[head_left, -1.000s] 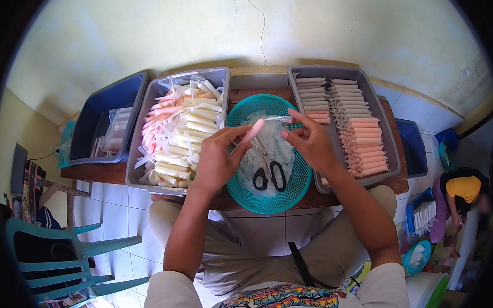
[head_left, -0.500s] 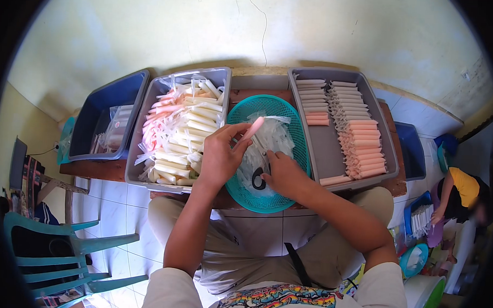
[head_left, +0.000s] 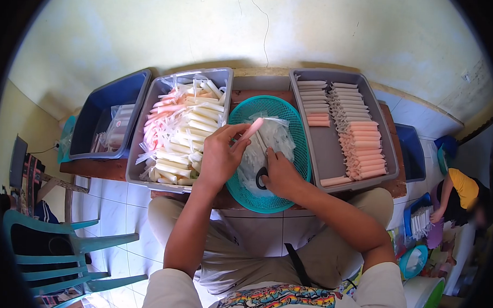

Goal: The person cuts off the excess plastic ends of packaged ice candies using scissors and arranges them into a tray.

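Note:
My left hand (head_left: 220,154) pinches a pink ice pop in a clear plastic tube (head_left: 253,129), tilted up over the turquoise mesh basket (head_left: 246,201). Clear wrapping tails stick out to the right of its tip. In my right hand (head_left: 282,176) is a pair of scissors with black handles (head_left: 261,178), its blades pointing up toward the pop. Clear plastic scraps (head_left: 279,140) lie in the basket beneath both hands. To the left, a grey tub (head_left: 230,77) holds a loose pile of cream and pink ice pops (head_left: 201,122).
At right, a grey tray (head_left: 325,148) holds neat rows of pink and whitish pops (head_left: 365,137). Dark blue tubs (head_left: 90,121) stand at both outer sides. A turquoise chair (head_left: 105,244) is at lower left. Another person (head_left: 462,188) works at far right beside a blue container.
My right hand and the scissors have shifted slightly, with less of the handle showing now. The left hand keeps the pink ice pop in nearly the same place.

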Demonstrator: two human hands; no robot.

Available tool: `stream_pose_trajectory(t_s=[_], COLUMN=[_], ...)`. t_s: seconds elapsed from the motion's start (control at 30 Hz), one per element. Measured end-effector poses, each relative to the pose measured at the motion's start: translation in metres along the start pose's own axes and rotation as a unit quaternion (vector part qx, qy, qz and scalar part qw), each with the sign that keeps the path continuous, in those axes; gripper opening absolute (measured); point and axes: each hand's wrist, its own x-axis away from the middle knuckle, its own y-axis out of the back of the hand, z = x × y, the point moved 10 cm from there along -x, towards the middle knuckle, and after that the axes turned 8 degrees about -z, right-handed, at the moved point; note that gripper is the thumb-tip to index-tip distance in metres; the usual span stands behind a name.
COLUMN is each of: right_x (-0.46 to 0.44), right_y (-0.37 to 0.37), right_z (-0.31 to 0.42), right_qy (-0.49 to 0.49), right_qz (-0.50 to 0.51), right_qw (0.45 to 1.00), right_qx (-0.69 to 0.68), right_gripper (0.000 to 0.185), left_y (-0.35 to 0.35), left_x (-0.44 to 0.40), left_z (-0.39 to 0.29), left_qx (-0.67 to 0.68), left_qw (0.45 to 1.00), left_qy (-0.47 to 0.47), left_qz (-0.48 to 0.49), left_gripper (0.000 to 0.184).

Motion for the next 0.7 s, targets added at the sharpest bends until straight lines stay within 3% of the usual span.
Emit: stream_pose_trajectory(t_s=[0.57, 0.7], right_x=[0.016, 0.022], right_y=[0.073, 0.085], right_z=[0.014, 0.032], right_qy=[0.067, 0.041], right_qz=[-0.064, -0.029], right_qw=[0.989, 0.992], right_qx=[-0.117, -0.118], right_gripper=[0.092, 0.094], left_y=[0.041, 0.047], left_x=[-0.013, -0.013], left_z=[0.013, 0.011], left_qx=[-0.023, -0.059], left_qw=[0.995, 0.992], left_qy=[0.000, -0.020], left_qz=[-0.095, -0.107], left_gripper=[0.033, 0.033])
